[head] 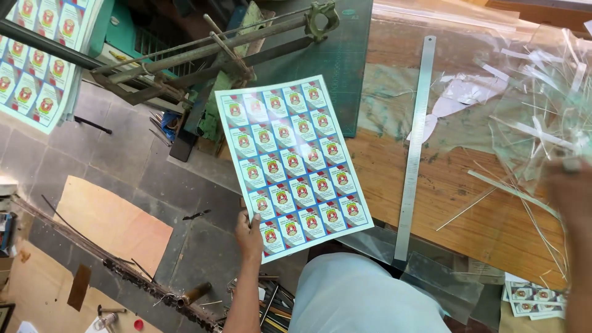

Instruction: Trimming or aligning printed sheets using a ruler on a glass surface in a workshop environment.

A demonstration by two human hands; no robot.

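My left hand pinches the lower left corner of a glossy printed sheet covered with rows of small red-and-white labels on a pale green ground. The sheet hangs over the left edge of the wooden table, tilted. My right hand, blurred at the right edge, sits among clear plastic strips and trimmings; whether it grips any of them is unclear. A long steel ruler lies on the table between the two hands.
A dark green cutting mat lies at the table's far side. A metal lever mechanism stands beyond the sheet. More printed sheets lie at top left, cut labels at bottom right. Tools and brown paper litter the stone floor.
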